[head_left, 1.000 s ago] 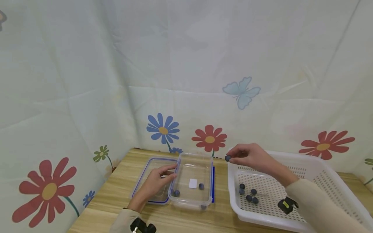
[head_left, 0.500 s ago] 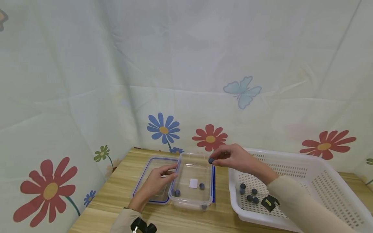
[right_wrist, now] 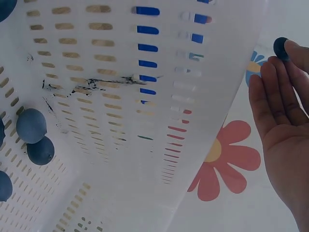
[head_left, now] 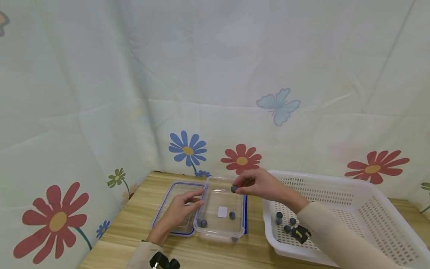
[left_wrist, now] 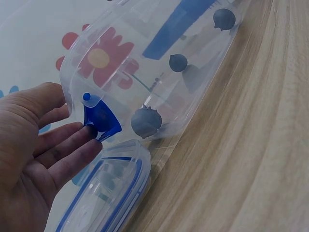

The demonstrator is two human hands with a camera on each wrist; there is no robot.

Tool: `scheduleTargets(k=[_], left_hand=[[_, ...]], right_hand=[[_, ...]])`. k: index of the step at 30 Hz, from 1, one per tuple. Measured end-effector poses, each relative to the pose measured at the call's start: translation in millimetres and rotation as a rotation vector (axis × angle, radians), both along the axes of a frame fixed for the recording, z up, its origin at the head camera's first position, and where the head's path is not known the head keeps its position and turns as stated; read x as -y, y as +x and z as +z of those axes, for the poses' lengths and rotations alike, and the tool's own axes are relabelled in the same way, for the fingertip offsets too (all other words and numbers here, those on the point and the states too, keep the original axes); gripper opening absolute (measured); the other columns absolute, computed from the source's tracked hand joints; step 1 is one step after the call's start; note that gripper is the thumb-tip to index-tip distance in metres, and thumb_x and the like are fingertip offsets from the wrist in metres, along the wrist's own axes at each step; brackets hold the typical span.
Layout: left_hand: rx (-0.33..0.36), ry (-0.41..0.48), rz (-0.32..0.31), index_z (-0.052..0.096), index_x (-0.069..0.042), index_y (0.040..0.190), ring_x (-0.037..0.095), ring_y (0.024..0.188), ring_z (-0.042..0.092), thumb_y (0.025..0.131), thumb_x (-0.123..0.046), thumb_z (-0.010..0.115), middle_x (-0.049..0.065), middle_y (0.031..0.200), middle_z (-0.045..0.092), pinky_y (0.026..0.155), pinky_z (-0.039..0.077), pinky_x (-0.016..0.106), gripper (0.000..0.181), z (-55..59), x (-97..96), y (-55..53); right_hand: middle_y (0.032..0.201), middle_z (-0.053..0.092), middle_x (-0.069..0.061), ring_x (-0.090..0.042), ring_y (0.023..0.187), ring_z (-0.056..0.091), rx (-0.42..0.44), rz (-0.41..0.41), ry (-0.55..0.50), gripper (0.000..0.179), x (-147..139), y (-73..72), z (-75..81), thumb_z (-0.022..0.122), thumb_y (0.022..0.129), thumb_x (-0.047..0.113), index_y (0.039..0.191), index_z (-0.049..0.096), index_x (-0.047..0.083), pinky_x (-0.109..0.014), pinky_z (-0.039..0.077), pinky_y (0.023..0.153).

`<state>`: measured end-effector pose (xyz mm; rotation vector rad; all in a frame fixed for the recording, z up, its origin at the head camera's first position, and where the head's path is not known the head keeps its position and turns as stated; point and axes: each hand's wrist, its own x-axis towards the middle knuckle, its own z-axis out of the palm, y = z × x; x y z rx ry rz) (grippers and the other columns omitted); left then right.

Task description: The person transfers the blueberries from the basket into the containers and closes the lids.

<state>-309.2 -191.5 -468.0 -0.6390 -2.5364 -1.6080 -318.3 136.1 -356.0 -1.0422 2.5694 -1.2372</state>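
Observation:
Between thumb and fingertips, my right hand (head_left: 258,184) pinches a blueberry (head_left: 234,189) over the right side of the clear plastic container (head_left: 223,233). The same pinched blueberry (right_wrist: 281,48) shows in the right wrist view. Several blueberries lie inside the container, among them one (head_left: 232,215) near the white square label and a large one (left_wrist: 146,122) in the left wrist view. My left hand (head_left: 179,210) rests at the container's left side with fingers fairly straight. In the left wrist view, its fingertips touch the blue latch (left_wrist: 102,119).
A white perforated basket (head_left: 272,239) stands at the right, holding several blueberries (head_left: 279,215) partly covered by the right wrist's camera. The clear lid (head_left: 164,201) with a blue seal lies left of the container on the wooden table (head_left: 134,209). Behind hangs a flowered curtain (head_left: 215,74).
My right hand has carried the pinched blueberry leftward, from above the basket's left edge to over the container. The left hand has stayed in place.

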Motion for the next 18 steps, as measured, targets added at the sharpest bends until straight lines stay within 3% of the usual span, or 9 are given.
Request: scheduleTargets(k=[6, 18], left_hand=[[-0.006, -0.004, -0.003, 0.064, 0.001, 0.144, 0.032, 0.116, 0.07, 0.104, -0.018, 0.072, 0.019, 0.143, 0.064, 0.091, 0.057, 0.03, 0.045, 0.0, 0.9, -0.4], [-0.028, 0.013, -0.02, 0.064, 0.004, 0.143, 0.032, 0.114, 0.071, 0.104, -0.016, 0.072, 0.021, 0.144, 0.064, 0.088, 0.056, 0.026, 0.045, 1.2, 0.0, 0.7]], right_hand=[[0.103, 0.077, 0.005, -0.017, 0.092, 0.071, 0.024, 0.01, 0.002, 0.018, 3.6, 1.7, 2.5, 0.081, 0.097, 0.019, 0.114, 0.08, 0.013, -0.031, 0.06, 0.082], [0.104, 0.076, 0.005, -0.014, 0.093, 0.071, -0.033, -0.032, 0.027, 0.019, -10.9, 1.3, -1.8, 0.082, 0.096, 0.021, 0.112, 0.079, 0.012, -0.028, 0.059, 0.083]])
